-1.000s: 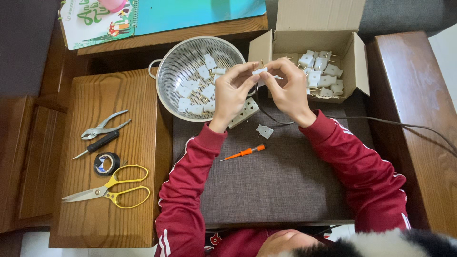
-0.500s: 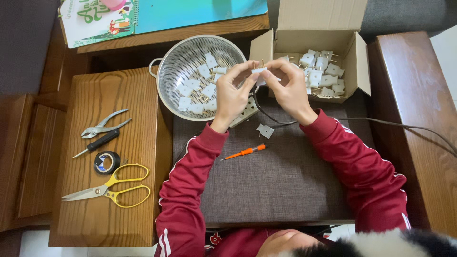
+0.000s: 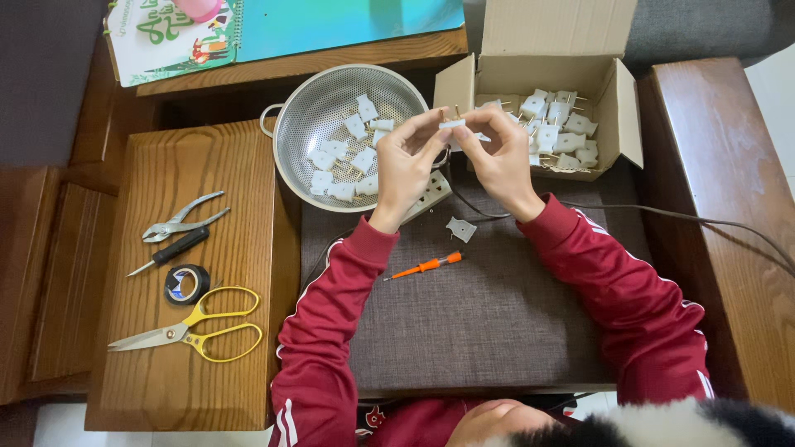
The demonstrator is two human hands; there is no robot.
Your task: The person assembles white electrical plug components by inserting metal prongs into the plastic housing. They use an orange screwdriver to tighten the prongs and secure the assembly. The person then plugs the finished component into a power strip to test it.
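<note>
I see both hands raised together over the far edge of the grey mat (image 3: 480,314), between the metal colander (image 3: 331,108) on the left and the open cardboard box (image 3: 546,50) on the right. My left hand (image 3: 406,165) and right hand (image 3: 501,157) both pinch the same small white plug piece (image 3: 453,124) between thumbs and fingertips, so each is clenched on it; the piece sits in the air just above the gap between colander and box, its metal prongs pointing away, though I cannot tell its finer details. The colander holds a scatter of similar white plug pieces (image 3: 339,153), and more of them (image 3: 555,128) lie heaped in the box. Under my left wrist a white power strip (image 3: 431,192) lies partly hidden, with a dark cable (image 3: 679,217) running off to the right. A single white cover piece (image 3: 460,228) lies on the mat just near of the hands, and an orange screwdriver (image 3: 426,266) lies nearer still. On the wooden table (image 3: 166,389) at the left, well apart from the hands, sit pliers (image 3: 178,219), a black-handled screwdriver (image 3: 170,251), a roll of black tape (image 3: 186,284) and yellow-handled scissors (image 3: 195,331).
</note>
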